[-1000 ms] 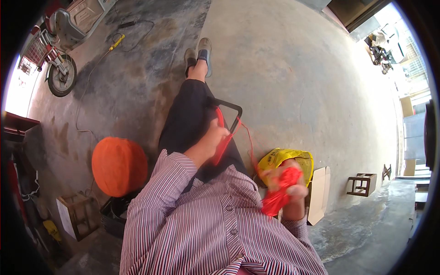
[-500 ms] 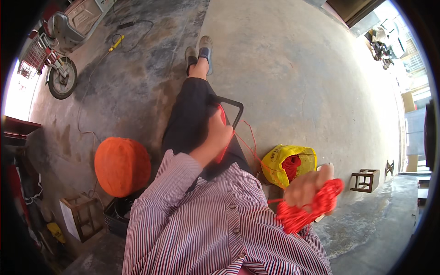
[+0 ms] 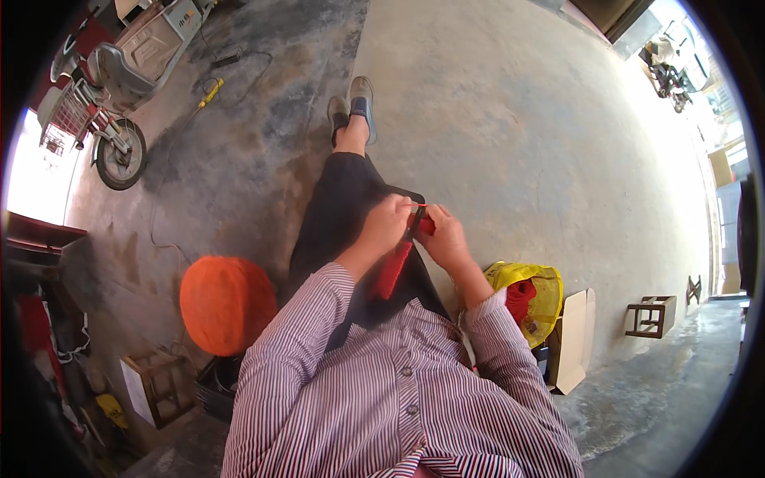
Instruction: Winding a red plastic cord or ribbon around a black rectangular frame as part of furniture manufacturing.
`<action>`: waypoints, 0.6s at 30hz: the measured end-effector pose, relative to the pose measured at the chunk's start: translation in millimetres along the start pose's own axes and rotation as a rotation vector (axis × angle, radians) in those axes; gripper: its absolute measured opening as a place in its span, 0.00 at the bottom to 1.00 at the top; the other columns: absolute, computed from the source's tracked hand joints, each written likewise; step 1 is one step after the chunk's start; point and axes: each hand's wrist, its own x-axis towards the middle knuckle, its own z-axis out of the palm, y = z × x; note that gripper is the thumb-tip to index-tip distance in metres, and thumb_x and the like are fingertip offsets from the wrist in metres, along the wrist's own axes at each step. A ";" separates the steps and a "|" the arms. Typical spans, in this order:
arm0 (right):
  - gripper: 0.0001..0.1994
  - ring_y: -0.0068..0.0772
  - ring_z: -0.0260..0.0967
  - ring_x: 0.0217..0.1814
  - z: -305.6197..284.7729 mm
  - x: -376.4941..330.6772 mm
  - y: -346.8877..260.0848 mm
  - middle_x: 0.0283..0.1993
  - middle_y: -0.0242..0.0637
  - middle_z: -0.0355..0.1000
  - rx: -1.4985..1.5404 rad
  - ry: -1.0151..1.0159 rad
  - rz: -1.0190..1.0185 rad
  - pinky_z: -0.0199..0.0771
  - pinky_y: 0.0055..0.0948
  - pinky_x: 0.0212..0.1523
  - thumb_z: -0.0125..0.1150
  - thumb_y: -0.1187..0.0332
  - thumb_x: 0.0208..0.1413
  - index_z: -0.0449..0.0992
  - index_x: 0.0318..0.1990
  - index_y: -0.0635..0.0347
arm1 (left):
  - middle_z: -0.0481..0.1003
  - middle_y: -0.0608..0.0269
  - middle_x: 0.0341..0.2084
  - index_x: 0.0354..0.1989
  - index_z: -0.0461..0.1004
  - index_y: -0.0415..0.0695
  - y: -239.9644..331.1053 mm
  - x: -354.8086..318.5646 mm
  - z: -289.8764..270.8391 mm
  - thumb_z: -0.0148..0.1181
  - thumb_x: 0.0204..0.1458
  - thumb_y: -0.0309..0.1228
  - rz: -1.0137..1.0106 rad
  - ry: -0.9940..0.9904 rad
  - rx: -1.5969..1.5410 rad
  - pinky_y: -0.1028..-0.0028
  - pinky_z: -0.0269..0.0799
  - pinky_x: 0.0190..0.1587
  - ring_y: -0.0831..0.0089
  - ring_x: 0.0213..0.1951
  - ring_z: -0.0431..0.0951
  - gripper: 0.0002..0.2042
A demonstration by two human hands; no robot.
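The right hand (image 3: 444, 237), near the yellow bag (image 3: 550, 307) 0.5 s ago, has come in beside the left hand (image 3: 388, 219). Both pinch 1 red cord (image 3: 418, 205) at the black frame (image 3: 410, 193), over dark trousers (image 3: 335, 215). Counted: 2 hands, 1 frame, 1 bag, 2 stools (image 3: 652, 316).

Head-worn fisheye view, facing downward

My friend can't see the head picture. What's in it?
A left hand and right hand hold red cord at a black frame over a lap. A yellow bag is at right, a round orange thing at left.
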 end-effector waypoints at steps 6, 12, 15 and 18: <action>0.17 0.42 0.71 0.48 5.9 -4.9 -8.9 0.45 0.41 0.74 0.479 0.164 0.102 0.71 0.37 0.48 0.69 0.72 0.40 0.73 0.40 0.58 | 0.74 0.50 0.24 0.28 0.71 0.36 28.5 -9.2 -25.0 0.55 0.54 0.29 0.221 0.290 0.252 0.64 0.70 0.33 0.57 0.27 0.75 0.08; 0.17 0.44 0.69 0.52 -18.7 -12.6 -36.0 0.47 0.41 0.74 0.167 0.099 -0.124 0.70 0.36 0.52 0.67 0.75 0.40 0.75 0.42 0.59 | 0.70 0.60 0.19 0.23 0.69 0.38 55.5 -30.7 -24.5 0.50 0.55 0.29 -0.067 0.079 -0.309 0.73 0.63 0.25 0.72 0.20 0.68 0.10; 0.17 0.42 0.71 0.47 -23.2 -24.3 -24.5 0.45 0.39 0.74 0.377 0.201 -0.069 0.69 0.37 0.52 0.67 0.77 0.41 0.75 0.42 0.61 | 0.69 0.70 0.20 0.25 0.70 0.42 61.3 -31.8 -29.5 0.52 0.55 0.30 -0.316 -0.047 -0.755 0.82 0.54 0.20 0.84 0.18 0.62 0.09; 0.15 0.37 0.71 0.42 -41.5 -47.2 -17.1 0.40 0.38 0.74 0.945 0.270 0.363 0.69 0.36 0.52 0.63 0.77 0.44 0.75 0.44 0.65 | 0.70 0.70 0.22 0.28 0.71 0.41 52.8 -31.7 -37.6 0.53 0.56 0.32 -0.446 -0.246 -0.838 0.83 0.56 0.22 0.85 0.20 0.63 0.08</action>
